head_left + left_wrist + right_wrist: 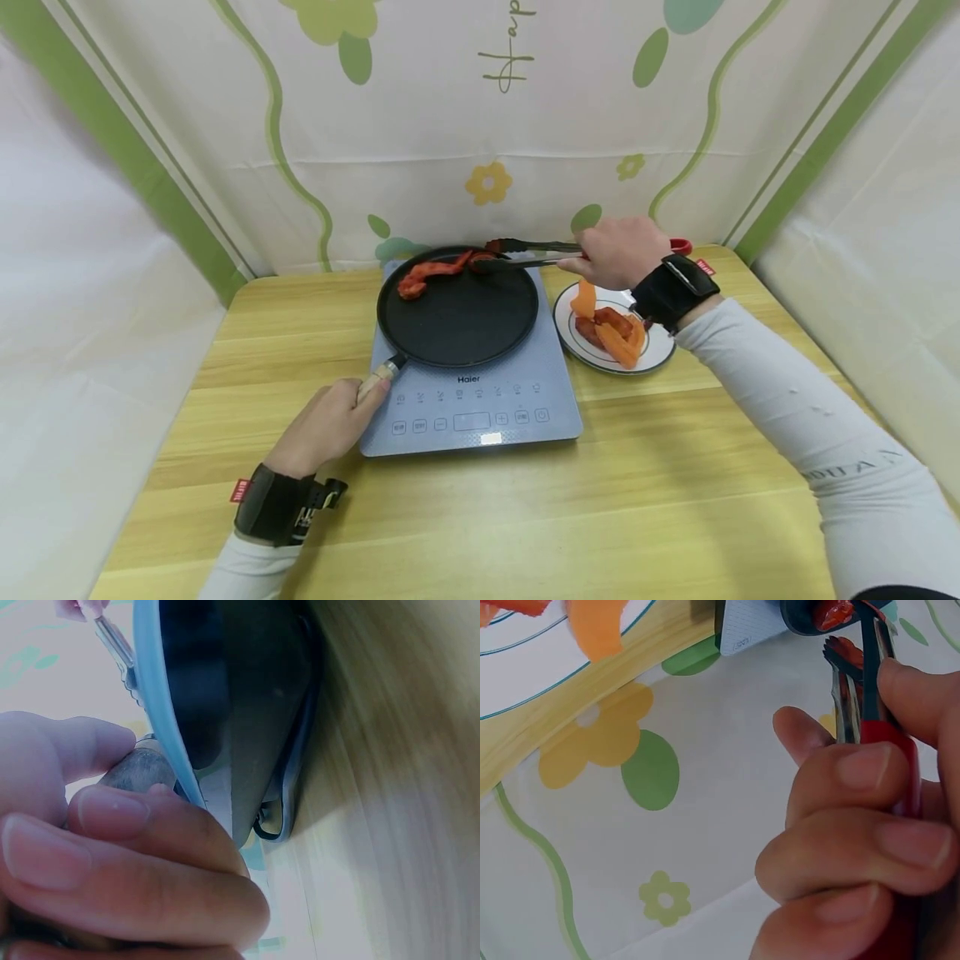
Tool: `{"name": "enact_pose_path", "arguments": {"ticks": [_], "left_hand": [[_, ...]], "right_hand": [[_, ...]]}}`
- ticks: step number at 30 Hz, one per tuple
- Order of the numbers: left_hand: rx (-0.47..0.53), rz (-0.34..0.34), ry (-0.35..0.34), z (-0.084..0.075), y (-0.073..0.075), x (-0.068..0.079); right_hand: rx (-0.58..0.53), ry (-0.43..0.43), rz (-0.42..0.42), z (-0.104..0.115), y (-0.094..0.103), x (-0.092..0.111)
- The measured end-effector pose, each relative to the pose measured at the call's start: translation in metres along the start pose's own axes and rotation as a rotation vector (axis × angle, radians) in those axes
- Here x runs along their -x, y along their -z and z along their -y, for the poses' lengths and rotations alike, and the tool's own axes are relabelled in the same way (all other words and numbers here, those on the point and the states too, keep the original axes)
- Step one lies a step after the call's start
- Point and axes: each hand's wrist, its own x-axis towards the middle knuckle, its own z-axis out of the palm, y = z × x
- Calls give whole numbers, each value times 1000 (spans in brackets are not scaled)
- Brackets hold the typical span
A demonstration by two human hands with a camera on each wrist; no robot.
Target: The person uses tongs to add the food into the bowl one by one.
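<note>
Left hand (pixel 326 425) has fingers wrapped round the pale, wood-look tapered handle (pixel 378 377) of a shallow round pan with a matte black flat base (pixel 457 325); grip firm-looking, at the pan's near-left edge. Pan sits on the far part of a thin, pale blue-grey rectangular cooktop (pixel 480 404) with a finely patterned top, printed touch icons and "Haier" lettering. Right hand (pixel 622 250) is curled round metal tongs (pixel 534 262) with red grips and dark scalloped tips, reaching in from the right to the pan's far edge. Glossy, lumpy red strip of food (pixel 427 275) lies on the pan, far left; another red piece (pixel 483 257) is at the tongs' tips, can't tell if pinched. Right of the cooktop: round white plate with thin dark rings (pixel 657 348), carrying smooth flat orange slices (pixel 622 344) and wet-looking red-brown chunks (pixel 588 332). All on a light yellow wood-grain table (pixel 480 517). Creased white printed cloth (pixel 420 125) hangs behind.
</note>
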Motion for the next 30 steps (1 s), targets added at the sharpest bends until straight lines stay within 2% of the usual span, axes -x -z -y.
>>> {"name": "enact_pose_path", "arguments": {"ticks": [7, 14, 30], "left_hand": [[5, -1, -11, 0, 0, 0], [12, -5, 2, 1, 0, -1], [18, 1, 15, 2, 1, -1]], "right_hand": [[-8, -4, 9, -11, 0, 9], [-26, -23, 59, -25, 0, 23], [-24, -74, 63, -44, 3, 58]]}}
